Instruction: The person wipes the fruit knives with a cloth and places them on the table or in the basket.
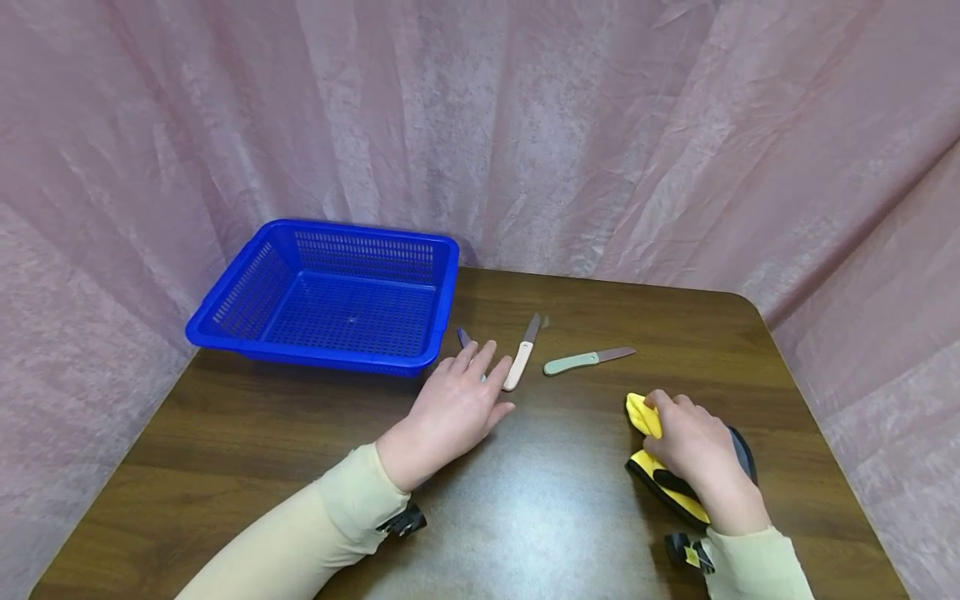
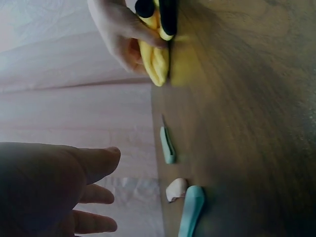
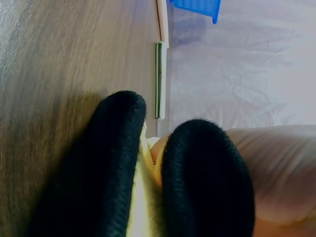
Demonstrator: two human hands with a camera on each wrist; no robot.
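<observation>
My left hand, fingers spread and fairly straight, is over a knife beside the basket and hides most of it. In the left wrist view that knife's teal handle lies below the fingers, which hold nothing. Just right of those fingertips is a knife with a beige handle, its blade pointing to the back. Farther right lies a knife with a pale green handle, blade to the right. On the right side, my right hand grips a bunched yellow and grey cloth with black edging.
A blue plastic basket with slotted walls stands at the back left of the wooden table. Pink curtains hang behind the table and along its right side. Each wrist wears a small black camera.
</observation>
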